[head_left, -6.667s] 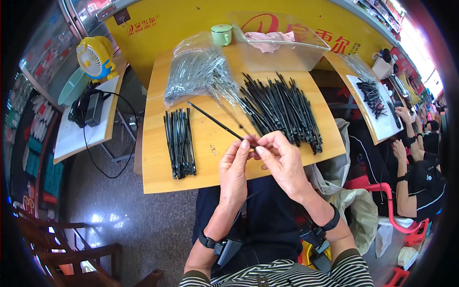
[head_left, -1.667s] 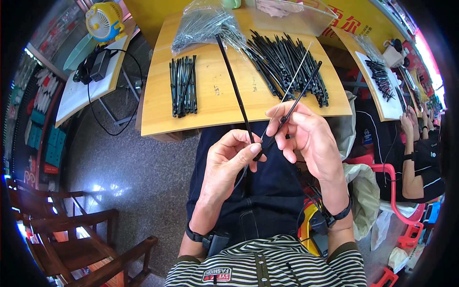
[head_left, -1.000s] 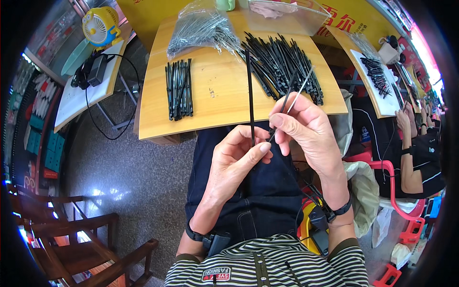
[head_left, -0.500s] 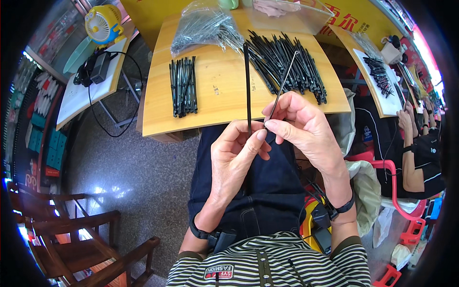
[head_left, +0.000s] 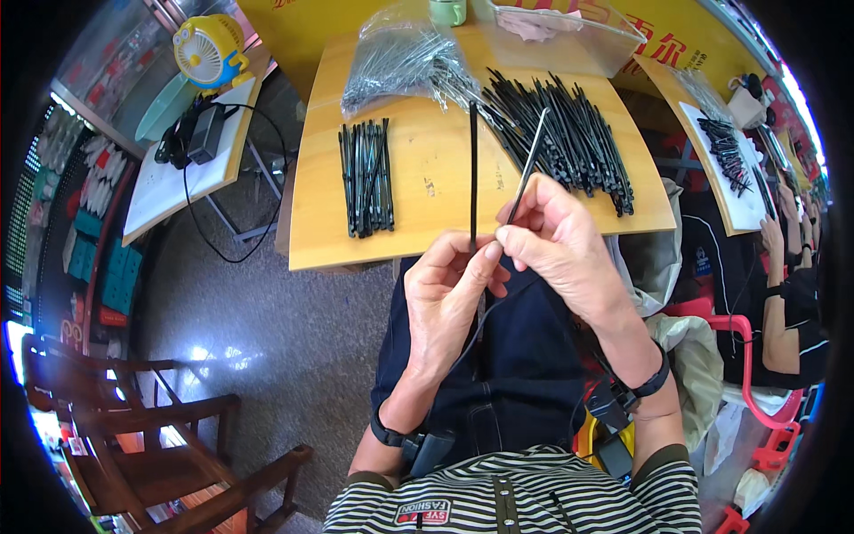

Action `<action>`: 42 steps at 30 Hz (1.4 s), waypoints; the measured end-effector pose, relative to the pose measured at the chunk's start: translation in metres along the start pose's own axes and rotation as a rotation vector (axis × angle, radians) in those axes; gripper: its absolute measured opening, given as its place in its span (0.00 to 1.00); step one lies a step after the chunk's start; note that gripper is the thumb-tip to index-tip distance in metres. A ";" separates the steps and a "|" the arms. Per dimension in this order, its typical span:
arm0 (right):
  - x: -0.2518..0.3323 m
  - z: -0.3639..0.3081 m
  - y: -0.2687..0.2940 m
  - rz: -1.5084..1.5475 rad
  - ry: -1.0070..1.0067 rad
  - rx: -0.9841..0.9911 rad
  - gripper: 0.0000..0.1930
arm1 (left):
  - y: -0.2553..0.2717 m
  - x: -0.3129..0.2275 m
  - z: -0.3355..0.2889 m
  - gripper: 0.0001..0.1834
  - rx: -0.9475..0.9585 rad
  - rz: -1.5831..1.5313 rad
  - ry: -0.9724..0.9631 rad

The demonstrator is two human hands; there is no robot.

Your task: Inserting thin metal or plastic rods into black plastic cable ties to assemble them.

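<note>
Above my lap, my hands meet at the fingertips. My left hand (head_left: pixel 452 294) pinches a long, narrow black strip (head_left: pixel 474 169) that stands upright. Between thumb and fingers, my right hand (head_left: pixel 556 254) grips a thin metal rod (head_left: pixel 535 147), tilted up to the right. The lower ends of strip and rod come together at my fingertips; whether they are joined is hidden. A thin dark cord (head_left: pixel 480 331) hangs below my hands. Beyond them lie a neat bundle of black sticks (head_left: pixel 366 182) and, to its right, a larger loose pile of similar sticks (head_left: pixel 569 133).
A clear plastic bag of thin rods (head_left: pixel 405 62) lies at the table's (head_left: pixel 427 240) back, near a transparent bin (head_left: pixel 569 40) and a green cup (head_left: pixel 447 12). A yellow fan (head_left: pixel 209 52) stands left. Wooden chairs (head_left: pixel 178 418) are lower left; another person's arm (head_left: pixel 780 311) is right.
The whole view has shifted, so the table and my hands appear farther right and lower. The rod looks turned more upright, and a dark cord now shows below my hands. Both grips stay closed.
</note>
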State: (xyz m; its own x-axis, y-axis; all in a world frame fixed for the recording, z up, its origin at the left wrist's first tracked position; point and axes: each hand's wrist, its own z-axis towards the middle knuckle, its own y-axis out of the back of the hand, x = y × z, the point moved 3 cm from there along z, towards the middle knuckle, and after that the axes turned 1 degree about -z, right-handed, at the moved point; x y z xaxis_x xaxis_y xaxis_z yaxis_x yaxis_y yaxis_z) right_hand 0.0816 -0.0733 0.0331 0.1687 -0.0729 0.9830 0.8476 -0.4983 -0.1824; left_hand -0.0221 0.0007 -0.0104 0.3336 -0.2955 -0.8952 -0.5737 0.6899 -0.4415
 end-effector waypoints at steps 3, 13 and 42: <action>-0.013 0.014 -0.002 0.029 -0.011 0.008 0.05 | 0.009 0.006 0.006 0.05 -0.054 0.039 0.002; -0.036 0.052 0.000 -0.012 -0.087 0.036 0.08 | 0.038 0.005 0.030 0.05 -0.200 0.217 0.018; -0.007 0.137 0.078 -1.325 0.106 -0.358 0.05 | 0.101 -0.032 0.082 0.16 -0.414 1.192 -0.095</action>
State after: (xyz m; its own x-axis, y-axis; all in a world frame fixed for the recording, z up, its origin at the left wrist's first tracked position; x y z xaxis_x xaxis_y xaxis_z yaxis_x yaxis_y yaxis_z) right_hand 0.2155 0.0068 0.0093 -0.7089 0.5701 0.4153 0.1655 -0.4379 0.8837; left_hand -0.0295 0.1344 -0.0216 -0.5073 0.4257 -0.7493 -0.7395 0.2315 0.6321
